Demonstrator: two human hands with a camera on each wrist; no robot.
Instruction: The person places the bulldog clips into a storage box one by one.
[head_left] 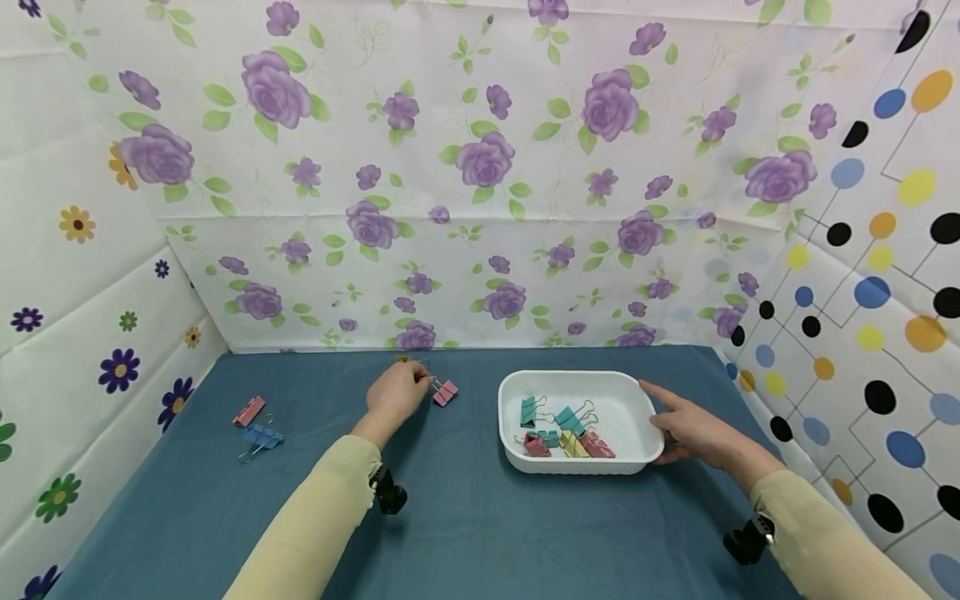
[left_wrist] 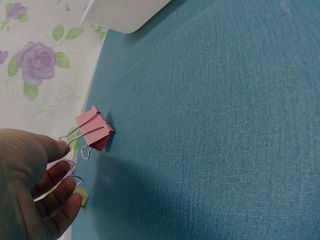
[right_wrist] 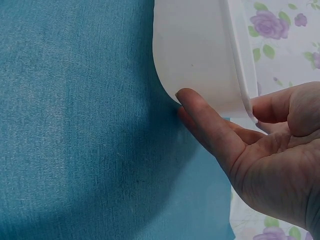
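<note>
My left hand (head_left: pixel 396 390) is at the back of the table, with its thumb and fingers at the wire handles of a pink binder clip (head_left: pixel 445 392). In the left wrist view the thumb tip meets one handle of this pink clip (left_wrist: pixel 95 127). Close behind those fingers, a yellow clip (left_wrist: pixel 81 197) is partly hidden. At the right end of a white plastic tray (head_left: pixel 573 468), my right hand (head_left: pixel 693 429) grips the corner. The right wrist view shows fingers against the outer wall of the tray (right_wrist: pixel 197 55) and at its rim.
Inside the tray lie several binder clips, among them a teal clip (head_left: pixel 572 421), a yellow clip (head_left: pixel 573 444) and a pink clip (head_left: pixel 597 444). On the table's left side are another pink clip (head_left: pixel 249 411) and a blue clip (head_left: pixel 263 437). Patterned cloth walls (head_left: pixel 480 250) enclose the blue table (head_left: pixel 480 533).
</note>
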